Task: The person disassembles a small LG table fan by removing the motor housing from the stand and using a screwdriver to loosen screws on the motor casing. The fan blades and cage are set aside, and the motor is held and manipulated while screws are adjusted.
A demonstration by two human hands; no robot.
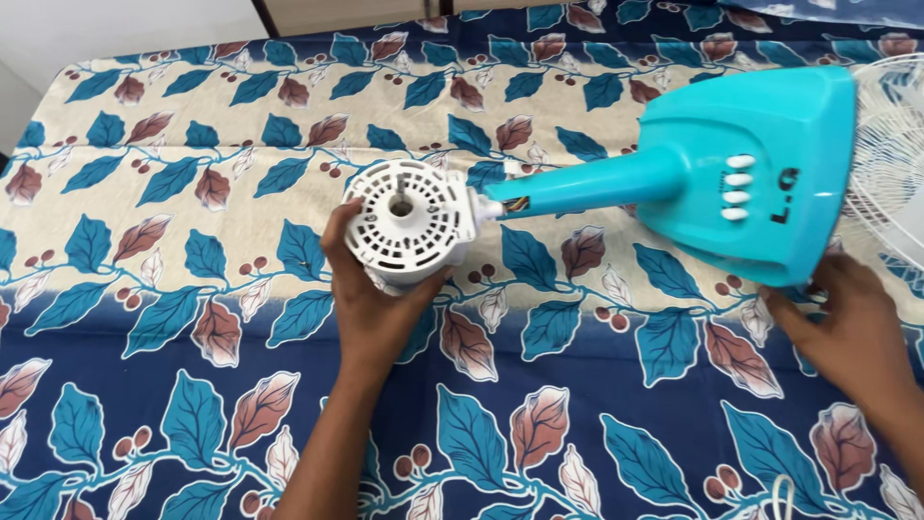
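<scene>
A bed (192,144) is covered by a big sheet (577,404) with blue and brown leaves on cream and dark blue. A white wall (115,24) is seen behind it. A brown wooden board (337,12) is seen at the top.

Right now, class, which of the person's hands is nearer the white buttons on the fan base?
Right. The right hand touches the turquoise base's lower edge below the white buttons; the left hand cups the white motor housing.
</scene>
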